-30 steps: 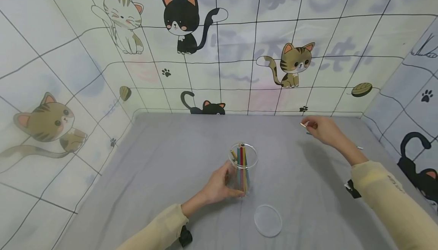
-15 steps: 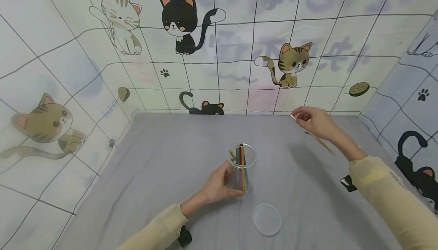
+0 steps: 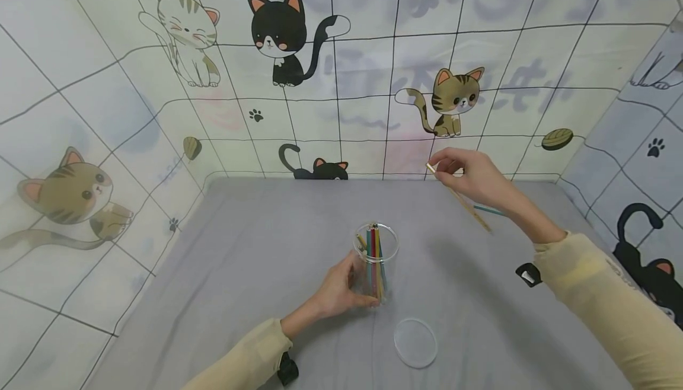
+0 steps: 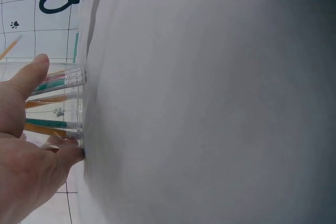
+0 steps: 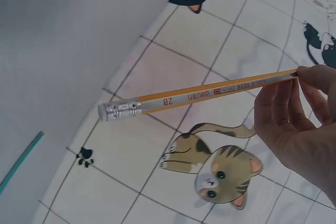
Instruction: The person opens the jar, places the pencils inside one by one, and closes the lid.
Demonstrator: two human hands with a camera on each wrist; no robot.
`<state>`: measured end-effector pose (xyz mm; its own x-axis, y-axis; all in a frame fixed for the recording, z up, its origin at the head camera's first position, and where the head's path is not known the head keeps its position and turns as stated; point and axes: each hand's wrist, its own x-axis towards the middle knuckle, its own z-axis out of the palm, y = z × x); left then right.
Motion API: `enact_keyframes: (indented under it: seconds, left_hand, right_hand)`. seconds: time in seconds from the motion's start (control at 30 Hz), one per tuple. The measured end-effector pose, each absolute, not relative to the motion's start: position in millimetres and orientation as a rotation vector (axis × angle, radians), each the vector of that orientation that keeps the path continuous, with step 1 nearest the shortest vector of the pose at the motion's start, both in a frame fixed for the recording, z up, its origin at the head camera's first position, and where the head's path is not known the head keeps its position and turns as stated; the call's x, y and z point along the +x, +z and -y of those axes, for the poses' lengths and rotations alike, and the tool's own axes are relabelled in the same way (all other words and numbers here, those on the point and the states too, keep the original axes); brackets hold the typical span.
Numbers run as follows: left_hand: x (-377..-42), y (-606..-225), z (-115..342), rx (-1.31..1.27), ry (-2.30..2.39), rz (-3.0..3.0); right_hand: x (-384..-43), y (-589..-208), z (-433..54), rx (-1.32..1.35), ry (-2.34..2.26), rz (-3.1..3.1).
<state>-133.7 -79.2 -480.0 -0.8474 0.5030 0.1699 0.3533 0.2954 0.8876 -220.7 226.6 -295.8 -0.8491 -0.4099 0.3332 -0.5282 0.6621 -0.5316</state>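
Note:
On the table, my left hand [image 3: 335, 290] grips a clear cylindrical cup [image 3: 392, 253], thumb and fingers around its lower part. Several colored pencils [image 3: 375, 267] stand in it, and their eraser ends show at its base in the left wrist view. Above the back of the table, my right hand [image 3: 472, 175] pinches a yellow 2B pencil [image 5: 205, 93] near one end between thumb and fingertips. Its silver ferrule and white eraser point away from the hand, slanting downward. Behind that hand, a teal pencil [image 3: 487, 210] lies on the table, partly covered by the wrist in the head view.
A round clear lid [image 3: 415, 343] lies flat on the grey cloth, in front of the cup and a little to its right. Cat-printed curtains [image 3: 368, 70] rise behind the table and on both sides.
My right hand has moved left and upward with the yellow pencil, lifting it off the table and uncovering more of the teal pencil. The left hand and the cup stay in place.

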Motion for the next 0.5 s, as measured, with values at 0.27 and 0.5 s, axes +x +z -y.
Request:
enact_keyframes:
  seconds: [0.27, 0.5]
  left_hand:
    - [-133.2, -479.3, 79.5, 0.813, 1.564, -2.446]
    - [-133.9, -479.9, 79.4, 0.806, 1.546, -2.461]
  right_hand:
    - [-218.6, -277.7, -209.4, 0.830, 1.044, 2.620]
    - [-207.6, -259.4, -188.7, 0.895, 1.285, 2.600]
